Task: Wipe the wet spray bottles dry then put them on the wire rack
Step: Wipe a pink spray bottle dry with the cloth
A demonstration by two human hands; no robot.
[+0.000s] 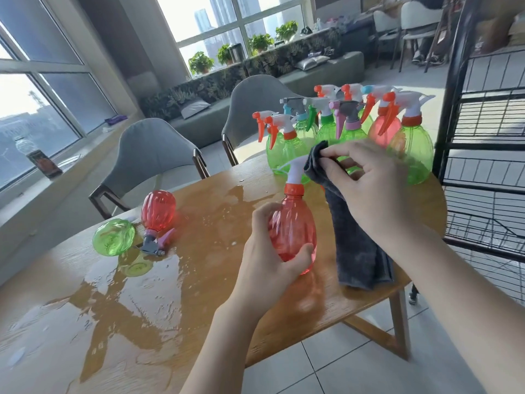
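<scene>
The left hand (274,251) is curled round the belly of a red spray bottle (292,223), thumb low on the front and fingers wrapped behind, holding it upright just above the wooden table (199,322). The right hand (366,189) pinches a dark grey cloth (355,240) between thumb and fingertips and presses its upper fold against the bottle's white trigger head (297,166); the rest of the cloth hangs down beside the bottle, its lower end lying on the table. No brand, label or writing can be read on the bottle or the cloth. Behind the hands, at the far right end of the table, stands a tight group of upright spray bottles (341,129), mostly green with at least one red, their triggers orange, green, purple, grey and blue; no print shows on them. To the left, well apart from the hands, a red bottle with a purple and grey trigger (157,214) lies on its side, touching a green bottle (113,237) also on its side. Water (127,294) lies in a broad sheet over the left and middle of the table. The black wire rack (483,137) stands just beside the table's right end. Two grey chairs (153,155) face the far edge. On the window ledge at left stands a clear bottle with a dark label (39,157), its lettering too small to read.
</scene>
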